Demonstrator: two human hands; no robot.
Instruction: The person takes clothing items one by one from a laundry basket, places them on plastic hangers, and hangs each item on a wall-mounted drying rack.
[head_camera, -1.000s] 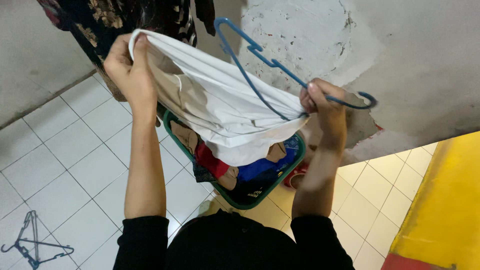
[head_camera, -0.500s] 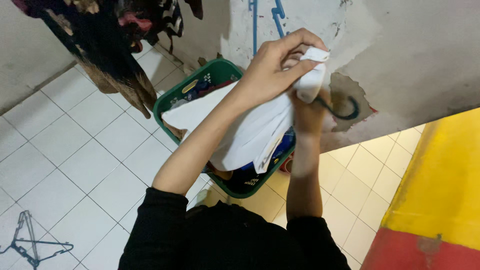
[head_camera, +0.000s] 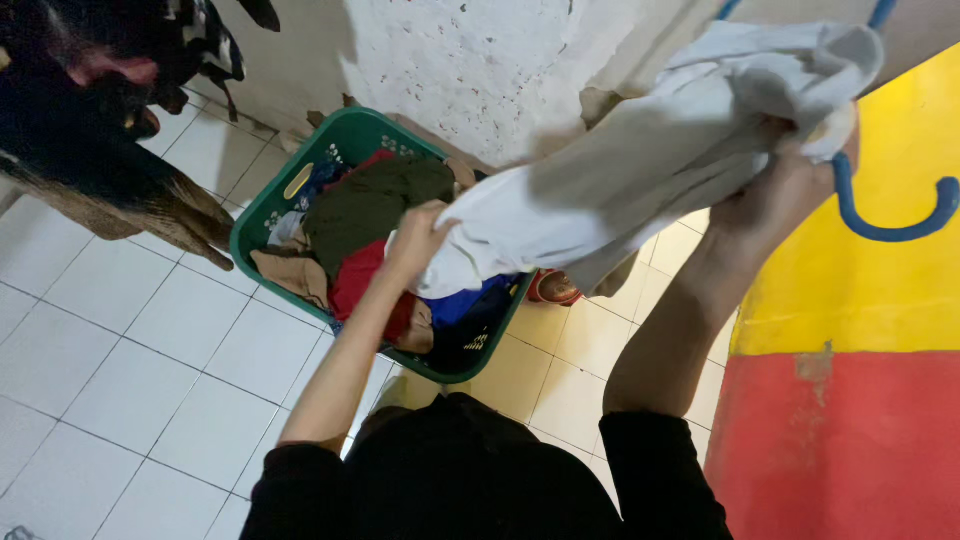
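Roughly mid-job | white cotton garment (head_camera: 640, 190) part-draped on blue plastic hanger (head_camera: 885, 215); left hand (head_camera: 418, 238) grip pinches hem; right hand (head_camera: 790, 190) grip clamps cloth and hanger | green plastic laundry basket (head_camera: 262, 225) full of clothes

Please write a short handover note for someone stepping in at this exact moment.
Left hand: grips the lower edge of the white garment.
Right hand: holds the garment's top bunched at the blue hanger, hook pointing down.
Green laundry basket: on the tiled floor below, full of clothes.
Done: garment lifted out of the basket.
Left: garment not yet spread on the hanger.
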